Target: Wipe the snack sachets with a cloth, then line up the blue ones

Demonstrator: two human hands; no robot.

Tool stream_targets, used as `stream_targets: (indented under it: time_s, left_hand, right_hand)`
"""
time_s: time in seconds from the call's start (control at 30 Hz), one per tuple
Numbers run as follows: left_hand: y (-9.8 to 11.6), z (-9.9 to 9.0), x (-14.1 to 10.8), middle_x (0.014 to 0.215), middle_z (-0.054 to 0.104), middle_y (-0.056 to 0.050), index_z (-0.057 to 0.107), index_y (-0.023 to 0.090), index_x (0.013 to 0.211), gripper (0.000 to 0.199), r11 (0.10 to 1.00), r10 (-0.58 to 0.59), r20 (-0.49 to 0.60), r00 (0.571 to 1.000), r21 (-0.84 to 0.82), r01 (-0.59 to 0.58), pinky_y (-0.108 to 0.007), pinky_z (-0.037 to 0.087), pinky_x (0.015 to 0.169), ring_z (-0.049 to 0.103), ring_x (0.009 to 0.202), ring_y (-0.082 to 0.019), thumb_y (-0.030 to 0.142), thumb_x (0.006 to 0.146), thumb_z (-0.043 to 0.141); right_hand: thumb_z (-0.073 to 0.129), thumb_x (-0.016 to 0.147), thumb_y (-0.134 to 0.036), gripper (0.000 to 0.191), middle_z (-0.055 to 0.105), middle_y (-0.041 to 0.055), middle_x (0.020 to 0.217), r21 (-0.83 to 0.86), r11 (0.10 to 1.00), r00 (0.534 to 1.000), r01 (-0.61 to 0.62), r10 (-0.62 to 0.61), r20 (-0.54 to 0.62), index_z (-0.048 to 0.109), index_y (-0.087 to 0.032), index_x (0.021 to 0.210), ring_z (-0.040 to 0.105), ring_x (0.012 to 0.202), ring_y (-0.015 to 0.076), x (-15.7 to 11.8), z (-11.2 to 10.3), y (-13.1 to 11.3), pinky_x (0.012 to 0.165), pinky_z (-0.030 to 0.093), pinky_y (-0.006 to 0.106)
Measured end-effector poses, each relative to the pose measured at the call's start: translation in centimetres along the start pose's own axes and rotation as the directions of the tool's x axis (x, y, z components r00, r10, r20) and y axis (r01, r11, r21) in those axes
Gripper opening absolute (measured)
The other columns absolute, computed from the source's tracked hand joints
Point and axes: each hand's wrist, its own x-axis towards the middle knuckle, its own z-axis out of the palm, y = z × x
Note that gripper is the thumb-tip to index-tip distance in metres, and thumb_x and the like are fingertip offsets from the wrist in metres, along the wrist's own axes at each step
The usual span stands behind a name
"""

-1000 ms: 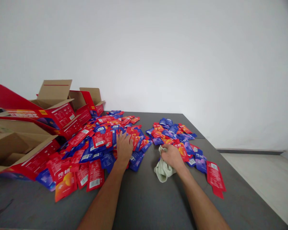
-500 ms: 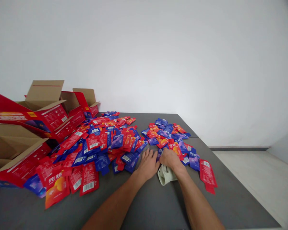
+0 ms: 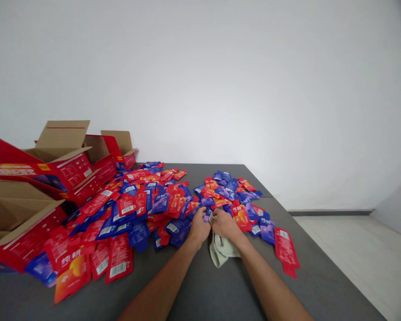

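Near the middle of the dark table, my left hand has its fingers closed at a blue-purple pouch, which is partly covered by the hands. Right beside it, my right hand is closed round a pale green cloth. The cloth hangs crumpled below my palm, with a corner showing near the fingertips by the pouch. Beyond the right hand lies a loose heap of red and blue pouches. A larger pile of red and blue pouches spreads to the left of my left hand.
Open red cardboard boxes stand along the left side of the table. One red pouch lies apart near the right table edge. A white wall rises behind, and pale floor shows at the right.
My left hand lay flat with fingers stretched; now its fingers are curled at a blue-purple pouch. My right hand has shifted left with the cloth, closer to the left hand.
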Motion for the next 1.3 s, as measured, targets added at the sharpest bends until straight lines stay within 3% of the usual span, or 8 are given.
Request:
stream_targets:
  time_s: [0.13, 0.3, 0.43, 0.73, 0.9, 1.0, 1.13, 1.3]
  left_hand:
    - [0.7, -1.0, 0.2, 0.086, 0.068, -0.006, 0.065, 0.013, 0.109, 0.061, 0.980, -0.174, -0.095, 0.980, -0.113, 0.163, -0.027, 0.043, 0.067, 0.062, 0.074, -0.018, 0.000, 0.049, 0.061]
    - [2.6, -2.6, 0.0, 0.076, 0.068, -0.005, 0.072, 0.011, 0.088, 0.049, 0.918, -0.166, 0.232, 0.958, -0.318, 0.236, -0.025, 0.041, 0.065, 0.062, 0.073, -0.017, -0.002, 0.043, 0.057]
    - [3.0, -2.9, 0.4, 0.078, 0.068, -0.005, 0.071, 0.012, 0.091, 0.048, 0.876, -0.162, 0.288, 0.944, -0.399, 0.272, -0.025, 0.043, 0.067, 0.062, 0.073, -0.016, -0.003, 0.047, 0.058]
    - [2.6, -3.2, 0.6, 0.102, 0.067, -0.005, 0.062, 0.019, 0.112, 0.069, 0.798, -0.153, 0.284, 0.947, -0.529, 0.287, -0.025, 0.047, 0.078, 0.064, 0.088, -0.016, -0.009, 0.049, 0.057]
    - [3.9, -2.4, -1.0, 0.123, 0.063, -0.008, 0.055, 0.025, 0.131, 0.089, 0.821, -0.118, 0.432, 0.894, -0.463, 0.332, -0.025, 0.048, 0.073, 0.063, 0.099, -0.021, -0.007, 0.048, 0.055]
    - [4.4, -1.5, -1.9, 0.123, 0.064, -0.010, 0.055, 0.023, 0.134, 0.091, 0.839, -0.088, 0.499, 0.862, -0.429, 0.335, -0.025, 0.047, 0.074, 0.063, 0.100, -0.022, -0.007, 0.048, 0.056]
    - [4.3, -0.8, -2.5, 0.116, 0.067, -0.008, 0.057, 0.022, 0.133, 0.091, 0.822, -0.092, 0.492, 0.866, -0.453, 0.345, -0.026, 0.046, 0.077, 0.064, 0.092, -0.019, -0.008, 0.047, 0.054]
    - [3.6, -0.8, -2.3, 0.104, 0.069, -0.004, 0.057, 0.025, 0.131, 0.090, 0.788, -0.122, 0.421, 0.899, -0.509, 0.346, -0.023, 0.046, 0.075, 0.062, 0.081, -0.013, -0.009, 0.048, 0.052]
  right_hand:
    - [0.056, 0.077, -0.008, 0.026, 0.067, 0.0115, 0.103, 0.092, 0.987, 0.981, 0.128, -0.113, -0.156, 0.066, -0.015, 0.099, 0.065, 0.097, 0.0214, 0.8, 0.8, -0.8, 0.087, 0.048, 0.028]
    - [0.056, 0.079, -0.009, 0.027, 0.058, 0.0107, 0.107, 0.173, 0.900, 0.876, 0.400, -0.319, -0.362, 0.068, -0.018, 0.101, 0.058, 0.101, 0.0226, 0.7, 1.2, -1.7, 0.092, 0.049, 0.035]
    - [0.056, 0.085, -0.013, 0.030, 0.056, 0.0099, 0.111, 0.163, 0.836, 0.798, 0.523, -0.415, -0.437, 0.067, -0.023, 0.110, 0.053, 0.107, 0.0247, -0.8, 1.1, -1.6, 0.094, 0.048, 0.040]
    - [0.066, 0.079, -0.021, 0.050, 0.047, 0.0123, 0.128, -0.030, 0.893, 0.853, 0.450, -0.439, -0.282, 0.059, -0.027, 0.128, 0.046, 0.113, 0.0321, -3.9, -0.8, -1.9, 0.093, 0.045, 0.051]
    - [0.048, 0.088, -0.007, 0.049, 0.050, 0.0113, 0.117, 0.078, 0.864, 0.818, 0.497, -0.436, -0.374, 0.056, -0.027, 0.132, 0.048, 0.110, 0.0264, -3.4, 0.0, -0.7, 0.092, 0.048, 0.044]
    - [0.045, 0.090, -0.006, 0.046, 0.051, 0.0106, 0.117, 0.093, 0.870, 0.792, 0.483, -0.389, -0.471, 0.057, -0.026, 0.130, 0.049, 0.109, 0.0259, -2.6, 0.0, 0.3, 0.093, 0.047, 0.046]
    - [0.045, 0.090, -0.005, 0.046, 0.053, 0.0098, 0.119, 0.087, 0.901, 0.780, 0.425, -0.316, -0.540, 0.058, -0.026, 0.128, 0.049, 0.109, 0.0264, -2.3, -0.6, 0.7, 0.095, 0.045, 0.049]
    - [0.046, 0.083, 0.001, 0.058, 0.057, 0.0081, 0.118, 0.081, 0.871, 0.824, 0.485, -0.424, -0.376, 0.058, -0.029, 0.131, 0.050, 0.104, 0.0257, -3.2, -0.5, -0.9, 0.088, 0.048, 0.044]
